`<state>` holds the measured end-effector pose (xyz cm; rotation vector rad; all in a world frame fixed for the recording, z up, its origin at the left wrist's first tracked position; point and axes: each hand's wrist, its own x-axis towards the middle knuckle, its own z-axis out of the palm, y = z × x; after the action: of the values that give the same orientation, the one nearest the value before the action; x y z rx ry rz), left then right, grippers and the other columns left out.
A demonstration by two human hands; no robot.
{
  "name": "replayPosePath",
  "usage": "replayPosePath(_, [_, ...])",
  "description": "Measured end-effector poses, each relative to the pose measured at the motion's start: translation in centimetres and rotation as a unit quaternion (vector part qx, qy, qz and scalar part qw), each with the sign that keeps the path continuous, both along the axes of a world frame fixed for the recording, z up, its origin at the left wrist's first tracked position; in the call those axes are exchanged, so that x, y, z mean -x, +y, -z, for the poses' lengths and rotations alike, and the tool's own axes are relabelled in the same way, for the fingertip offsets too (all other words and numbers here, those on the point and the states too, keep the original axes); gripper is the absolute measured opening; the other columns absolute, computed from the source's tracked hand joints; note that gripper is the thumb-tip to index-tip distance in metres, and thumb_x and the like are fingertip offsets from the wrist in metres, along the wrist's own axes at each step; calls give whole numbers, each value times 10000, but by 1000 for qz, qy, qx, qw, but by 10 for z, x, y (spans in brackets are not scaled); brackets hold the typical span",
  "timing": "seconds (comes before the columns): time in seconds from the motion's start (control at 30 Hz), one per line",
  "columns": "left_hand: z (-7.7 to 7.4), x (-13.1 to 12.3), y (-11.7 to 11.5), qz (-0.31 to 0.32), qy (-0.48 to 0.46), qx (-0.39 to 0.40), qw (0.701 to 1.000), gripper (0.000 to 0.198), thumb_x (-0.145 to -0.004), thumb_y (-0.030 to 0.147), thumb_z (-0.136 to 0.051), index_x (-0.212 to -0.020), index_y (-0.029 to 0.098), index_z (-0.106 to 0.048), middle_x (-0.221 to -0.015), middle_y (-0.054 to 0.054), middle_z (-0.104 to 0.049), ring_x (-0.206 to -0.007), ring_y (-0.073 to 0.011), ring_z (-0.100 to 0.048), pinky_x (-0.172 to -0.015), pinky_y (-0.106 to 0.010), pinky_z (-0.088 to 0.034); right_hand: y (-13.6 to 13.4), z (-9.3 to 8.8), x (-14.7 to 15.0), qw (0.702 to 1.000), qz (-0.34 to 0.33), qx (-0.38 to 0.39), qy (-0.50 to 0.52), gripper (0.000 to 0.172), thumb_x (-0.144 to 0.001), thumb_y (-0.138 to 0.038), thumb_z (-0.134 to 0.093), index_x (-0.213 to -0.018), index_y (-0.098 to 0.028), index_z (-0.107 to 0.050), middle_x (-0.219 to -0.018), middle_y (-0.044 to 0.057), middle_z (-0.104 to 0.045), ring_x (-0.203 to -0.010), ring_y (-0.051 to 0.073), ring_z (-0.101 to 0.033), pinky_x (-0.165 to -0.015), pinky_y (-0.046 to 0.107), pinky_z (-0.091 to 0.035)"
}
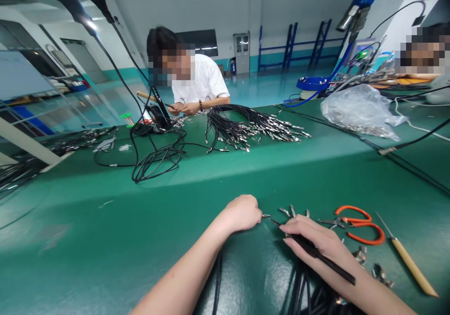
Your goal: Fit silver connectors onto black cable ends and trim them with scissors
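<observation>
My left hand (pixel 245 212) is a closed fist over the green table. A small metal connector (pixel 266 216) sticks out between its fingers; the rest of what it grips is hidden. Facing it, my right hand (pixel 312 235) is closed around a slim black pen-shaped tool (pixel 330 264). The tool's thin dark tip points at the connector, close to it; whether they touch I cannot tell. Several small metal pieces (pixel 292 210) lie just beyond my right fingers. Under my left wrist runs a black cable (pixel 218 277), and more black cables (pixel 298 287) lie below my right forearm.
Right of my hand lie orange-handled scissors-like cutters (pixel 365 225) and a wooden-handled awl (pixel 411 263). Farther back are a bundle of connector-ended cables (pixel 242 123), a coiled cable (pixel 158 160) and a plastic bag (pixel 362 108). A person (pixel 200 78) works across the table, another at far right.
</observation>
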<state>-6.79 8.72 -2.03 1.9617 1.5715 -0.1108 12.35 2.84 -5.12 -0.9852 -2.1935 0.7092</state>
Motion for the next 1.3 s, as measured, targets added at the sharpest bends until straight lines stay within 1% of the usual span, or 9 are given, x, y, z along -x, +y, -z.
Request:
replayPosePath(0.27, [-1,0,1,15,4,-2,1000,261,-663,237,-462,-656,110,-691,-653,-109,-661,-602,-173,-568,-514,-237,-383,0,-2,3,1000,-5,-8,-26,126,-865,-201,-444,-921,-230,-553,-896,42,-611,-829,168,-584,-774,297,-480])
replayPosePath(0.53, [-1,0,-3,27,17,-22,999,267,-719,227,-432,-666,134,-677,-730,-124,-678,-668,-199,-609,-582,-259,-420,0,-3,6,1000,-7,-17,-19,127,-862,-186,-434,-876,-214,-557,-854,48,-611,-786,166,-585,-732,294,-491])
replayPosePath(0.67, [-10,-1,-14,44,34,-42,998,292,-775,283,-419,-740,138,-670,-796,-144,-678,-734,-239,-626,-624,-296,-437,1,0,5,1000,-2,-1,-20,137,-873,-194,-427,-920,-224,-553,-872,35,-608,-807,163,-581,-763,297,-476])
replayPosePath(0.8, [-15,-1,-23,84,61,-71,992,207,-740,246,-515,-869,135,-632,-870,-145,-672,-828,-275,-622,-659,-310,-447,4,6,4,1000,12,12,2,136,-871,-196,-430,-929,-231,-547,-864,28,-605,-808,164,-572,-757,300,-468])
replayPosePath(0.93, [-12,-5,-24,64,76,-121,988,321,-757,211,-520,-1066,126,-533,-909,-153,-658,-831,-283,-619,-673,-329,-444,7,10,2,999,11,27,20,133,-878,-230,-415,-926,-234,-539,-835,21,-597,-775,162,-563,-727,292,-453])
replayPosePath(1.03, [-5,-5,-18,30,45,-146,988,222,-829,209,-419,-976,173,-582,-874,-114,-659,-825,-249,-615,-691,-309,-427,7,9,1,999,15,39,18,138,-876,-243,-413,-903,-231,-547,-805,18,-598,-746,161,-565,-706,286,-451])
replayPosePath(1.17, [2,-1,-10,-7,-26,-161,987,307,-869,236,-347,-796,163,-635,-810,-86,-629,-771,-196,-585,-700,-270,-401,3,3,0,997,68,25,39,123,-858,-247,-459,-911,-244,-570,-851,10,-607,-774,158,-576,-705,262,-452])
replayPosePath(1.23, [1,1,-9,1,-83,-124,989,302,-856,247,-376,-760,151,-645,-752,-55,-605,-722,-163,-554,-671,-241,-391,3,1,-1,991,117,5,60,126,-856,-252,-471,-931,-249,-572,-887,15,-597,-800,160,-575,-712,255,-450])
replayPosePath(1.3, [-3,3,-10,16,-155,-33,987,288,-837,267,-405,-760,147,-655,-639,-8,-548,-624,-124,-501,-584,-209,-367,4,1,-2,985,158,-26,69,162,-861,-256,-464,-984,-253,-569,-890,28,-573,-801,169,-562,-704,264,-444])
